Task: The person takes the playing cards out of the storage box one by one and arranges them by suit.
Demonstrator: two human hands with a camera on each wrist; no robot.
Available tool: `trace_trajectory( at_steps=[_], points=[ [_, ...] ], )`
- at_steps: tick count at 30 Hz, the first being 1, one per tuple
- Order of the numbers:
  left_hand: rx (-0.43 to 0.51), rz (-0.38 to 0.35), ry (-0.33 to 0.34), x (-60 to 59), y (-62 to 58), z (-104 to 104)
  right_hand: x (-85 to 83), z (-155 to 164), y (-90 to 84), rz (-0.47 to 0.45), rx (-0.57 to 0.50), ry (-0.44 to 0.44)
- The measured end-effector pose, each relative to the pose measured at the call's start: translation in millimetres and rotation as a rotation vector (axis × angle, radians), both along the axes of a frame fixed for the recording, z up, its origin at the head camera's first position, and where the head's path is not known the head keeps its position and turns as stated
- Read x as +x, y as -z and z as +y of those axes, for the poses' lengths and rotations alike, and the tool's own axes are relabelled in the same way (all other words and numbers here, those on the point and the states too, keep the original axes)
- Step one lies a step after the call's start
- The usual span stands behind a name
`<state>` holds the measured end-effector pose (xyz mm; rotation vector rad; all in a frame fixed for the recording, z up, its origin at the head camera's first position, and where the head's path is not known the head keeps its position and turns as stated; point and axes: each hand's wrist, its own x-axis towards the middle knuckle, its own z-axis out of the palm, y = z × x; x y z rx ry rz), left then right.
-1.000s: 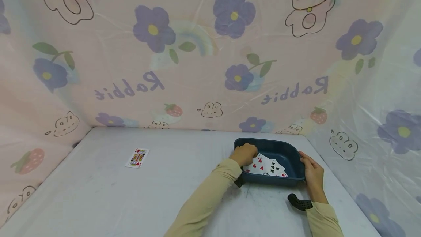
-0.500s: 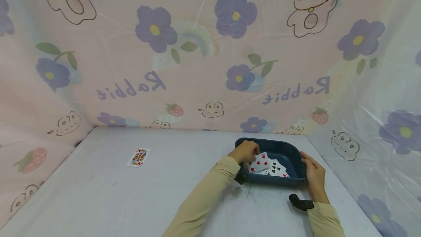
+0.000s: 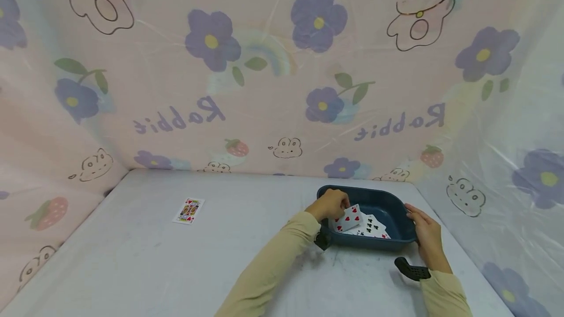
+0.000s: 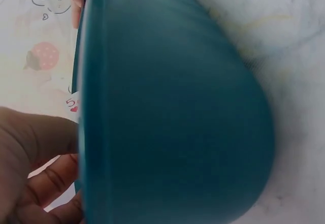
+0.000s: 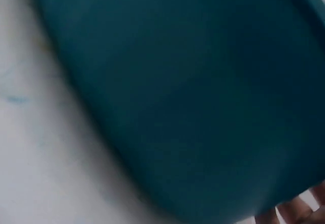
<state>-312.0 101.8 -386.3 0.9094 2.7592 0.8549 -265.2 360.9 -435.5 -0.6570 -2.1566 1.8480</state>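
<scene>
A dark blue plastic basin [image 3: 367,244] sits toward the right of the table, with several playing cards [image 3: 373,227] in it. My left hand [image 3: 331,203] reaches over its left end and pinches the upper corner of a five of hearts [image 3: 349,220], which leans over the other cards. In the left wrist view, the left hand [image 4: 35,163] shows with curled fingers behind the basin's rim. At the basin's right end, my right hand [image 3: 427,231] grips the rim; its fingertips [image 5: 294,211] show under the wall in the right wrist view.
A king of hearts [image 3: 189,211] lies face up on the white table [image 3: 154,268], left of the basin. Patterned curtain [image 3: 264,82] walls close off the back and both sides. A black wrist strap [image 3: 411,270] juts from the right wrist.
The five of hearts has been raised and turned slightly by the left hand, showing more of its face. The right hand keeps its hold on the basin. The head view has drifted slightly left.
</scene>
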Motion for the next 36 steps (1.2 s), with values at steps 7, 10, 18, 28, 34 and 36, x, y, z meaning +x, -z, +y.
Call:
trace_trajectory(
  at_steps=[7,10,18,28,34,36],
  points=[
    [0.081,0.017,-0.002,0.7,-0.3,-4.2,-5.5,1.2,-4.3,0.092,-0.04,0.021],
    [0.134,0.009,-0.014,1.0,0.6,-6.3,-5.9,0.4,-3.3,0.091,-0.026,0.015],
    [0.29,-0.041,-0.036,3.0,3.7,-14.9,-2.7,-3.4,2.9,0.074,-0.065,-0.021],
    [0.49,-0.127,-0.097,7.2,-3.6,-23.6,-2.2,-6.8,1.1,0.108,-0.046,0.002],
    [0.594,-0.207,-0.138,13.8,-14.1,-29.6,-3.1,-6.5,3.0,0.128,-0.022,0.004],
    [0.618,-0.223,-0.134,15.6,-16.1,-33.4,-2.4,-7.0,3.8,0.133,-0.001,0.008]
  ],
)
